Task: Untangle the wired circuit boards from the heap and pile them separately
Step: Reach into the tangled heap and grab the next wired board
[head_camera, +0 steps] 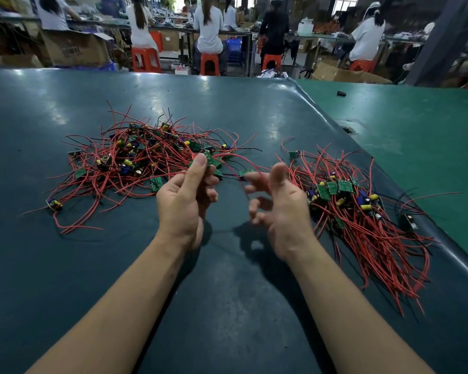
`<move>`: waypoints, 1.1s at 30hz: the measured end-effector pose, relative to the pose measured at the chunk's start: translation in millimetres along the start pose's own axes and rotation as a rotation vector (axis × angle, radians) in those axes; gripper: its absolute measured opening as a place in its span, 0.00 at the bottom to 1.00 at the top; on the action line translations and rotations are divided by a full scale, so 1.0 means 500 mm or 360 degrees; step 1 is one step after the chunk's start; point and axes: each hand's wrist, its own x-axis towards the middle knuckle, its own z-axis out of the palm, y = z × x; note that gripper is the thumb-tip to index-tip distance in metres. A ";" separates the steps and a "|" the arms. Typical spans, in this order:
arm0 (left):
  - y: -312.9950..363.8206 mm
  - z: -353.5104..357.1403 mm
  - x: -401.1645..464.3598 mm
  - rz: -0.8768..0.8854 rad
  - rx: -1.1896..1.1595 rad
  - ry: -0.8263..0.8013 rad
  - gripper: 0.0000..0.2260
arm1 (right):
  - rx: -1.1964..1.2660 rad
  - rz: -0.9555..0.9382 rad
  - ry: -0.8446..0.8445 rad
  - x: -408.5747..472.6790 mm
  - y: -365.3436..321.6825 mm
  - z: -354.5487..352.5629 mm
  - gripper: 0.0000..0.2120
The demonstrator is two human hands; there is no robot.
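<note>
The left hand (pixel 185 197) is raised above the table, thumb up, with its fingers curled round a small bunch of green circuit boards (pixel 210 160) that sit at its fingertips. Red wires (pixel 250 160) run from that bunch across to the right hand (pixel 277 205), which is held just beside the left, palm turned inward, fingers loosely spread and blurred. One small green board (pixel 245 173) lies at the tips of the right fingers, but whether they pinch it or only touch it cannot be told.

Beyond and to the outer side of the left hand lies the heap (pixel 135 160): a loose tangle of red and black wires, green boards and yellow and blue parts, spread on the dark table mat (pixel 227 306). The held bunch hangs over the heap's near edge.

To the outer side of the right hand lies the separate pile (pixel 362 220), with its boards clustered close to that hand and its red wires running mostly one way, toward the person.

Past the mat's raised edge is a lighter green table (pixel 416 130) with a small dark object (pixel 341 93) on it. Farther off, people sit on orange stools (pixel 146 60) at workbenches with their backs turned, among cardboard boxes (pixel 76 48).
</note>
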 end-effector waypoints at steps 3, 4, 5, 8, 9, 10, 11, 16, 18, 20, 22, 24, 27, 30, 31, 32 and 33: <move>0.008 -0.009 0.007 -0.0021 -0.0068 0.0073 0.07 | 0.0158 0.0043 -0.0156 -0.001 -0.008 0.001 0.37; 0.012 -0.012 0.010 0.0002 -0.0086 0.0091 0.07 | 0.0229 0.0076 -0.0081 0.002 -0.017 -0.008 0.37; 0.016 -0.015 0.013 0.0035 -0.0102 0.0111 0.06 | 0.0287 0.0093 0.0056 0.004 -0.025 -0.016 0.36; 0.020 -0.019 0.019 0.0110 -0.0115 0.0190 0.07 | 0.0215 -0.0117 0.0509 0.010 -0.029 -0.029 0.32; 0.019 -0.019 0.020 0.0117 -0.0089 0.0211 0.07 | 0.0102 -0.0258 0.0563 0.007 -0.025 -0.027 0.31; 0.018 -0.017 0.020 0.0113 -0.0057 0.0215 0.07 | -0.0012 -0.0372 0.0549 0.006 -0.019 -0.023 0.31; 0.017 -0.016 0.019 0.0101 -0.0032 0.0197 0.07 | -0.0118 -0.0428 0.0438 0.002 -0.011 -0.019 0.29; -0.001 -0.005 0.001 -0.0041 0.0166 -0.0214 0.09 | -0.0244 0.0040 -0.0421 -0.011 0.014 0.010 0.19; -0.006 -0.006 -0.005 -0.0040 0.0297 -0.0391 0.12 | -0.0135 0.0023 -0.0504 -0.008 0.020 0.008 0.23; -0.007 -0.008 -0.005 -0.0001 0.0426 -0.0431 0.14 | -0.0230 -0.0197 -0.0449 -0.009 0.022 0.004 0.21; -0.008 -0.011 -0.002 0.0010 0.0579 -0.0430 0.19 | -0.0386 -0.0409 -0.0305 -0.011 0.017 0.004 0.18; -0.006 -0.014 -0.001 -0.0073 0.0632 -0.0473 0.21 | -0.0402 -0.0440 -0.0240 -0.013 0.014 0.005 0.14; -0.006 -0.015 -0.003 -0.0189 0.0650 -0.0500 0.19 | -0.0371 -0.0341 -0.0331 -0.013 0.006 0.002 0.09; -0.006 -0.012 -0.001 -0.0112 0.0714 -0.0363 0.21 | -0.0274 -0.0185 -0.0361 -0.011 0.008 0.005 0.07; -0.003 -0.012 0.000 -0.0068 0.0724 -0.0314 0.20 | -0.0235 -0.0178 -0.0287 -0.010 0.008 0.006 0.07; -0.002 -0.013 0.001 0.0004 0.0740 -0.0265 0.20 | -0.0164 -0.0175 -0.0183 -0.007 0.004 0.006 0.06; -0.001 -0.018 0.004 0.0118 0.0801 -0.0202 0.21 | -0.0058 -0.0162 -0.0055 -0.002 -0.002 0.004 0.06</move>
